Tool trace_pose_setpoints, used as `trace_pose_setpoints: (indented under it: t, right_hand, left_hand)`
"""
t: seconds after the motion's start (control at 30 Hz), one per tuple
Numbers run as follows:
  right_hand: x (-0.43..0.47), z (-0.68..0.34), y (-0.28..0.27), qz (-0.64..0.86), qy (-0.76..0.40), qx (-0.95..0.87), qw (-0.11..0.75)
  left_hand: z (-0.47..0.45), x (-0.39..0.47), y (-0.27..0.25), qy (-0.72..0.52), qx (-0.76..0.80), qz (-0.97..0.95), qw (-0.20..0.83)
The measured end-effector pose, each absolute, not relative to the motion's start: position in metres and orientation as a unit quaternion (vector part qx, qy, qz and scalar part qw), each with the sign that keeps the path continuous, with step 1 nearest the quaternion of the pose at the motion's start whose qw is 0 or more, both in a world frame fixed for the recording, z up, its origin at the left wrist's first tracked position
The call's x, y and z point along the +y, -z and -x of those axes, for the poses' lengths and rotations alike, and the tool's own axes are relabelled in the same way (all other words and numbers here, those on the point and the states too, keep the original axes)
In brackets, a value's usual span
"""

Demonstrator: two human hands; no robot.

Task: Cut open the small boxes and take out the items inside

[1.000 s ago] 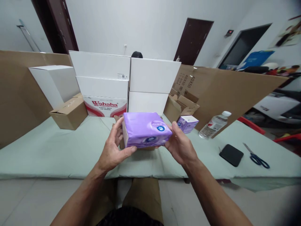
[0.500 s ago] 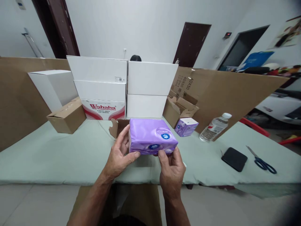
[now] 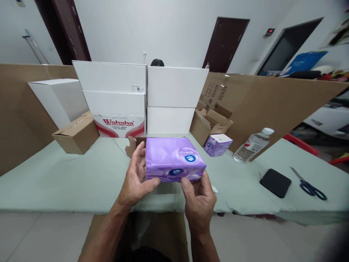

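A purple plastic-wrapped pack of tissues is held up in front of me above the table. My left hand grips its left end, thumb along the lower front edge. At the lower right corner, my right hand has its thumb on the front face and its other fingers behind and beneath. Behind the pack, a brown cardboard box shows only its left flap and a strip of rim; the rest is hidden.
On the right are an open carton, a smaller purple tissue pack, a water bottle, a black flat object and scissors. A closed brown box and white Wahaba-style carton stand left, before cardboard walls.
The pack has tilted slightly and come a little nearer to me, still in both hands. My view has shifted slightly; the table objects stay in place.
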State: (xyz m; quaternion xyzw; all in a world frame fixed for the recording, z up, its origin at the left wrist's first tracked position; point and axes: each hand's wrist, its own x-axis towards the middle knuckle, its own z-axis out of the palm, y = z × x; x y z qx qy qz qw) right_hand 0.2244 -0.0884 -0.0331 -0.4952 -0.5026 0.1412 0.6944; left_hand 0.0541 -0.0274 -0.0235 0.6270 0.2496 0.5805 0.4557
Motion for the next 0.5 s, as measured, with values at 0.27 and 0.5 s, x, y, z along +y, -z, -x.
trace_pose_setpoints:
  t: [0.27,0.5]
  right_hand:
    - [-0.071,-0.304,0.031,0.56,-0.06,-0.629,0.536]
    - [-0.026,-0.325,0.024,0.584,-0.112,-0.757,0.27]
  left_hand:
    - [-0.008,-0.029,0.03,-0.675,0.277,-0.489,0.478]
    - [0.007,-0.029,0.034,-0.687,0.29,-0.46,0.482]
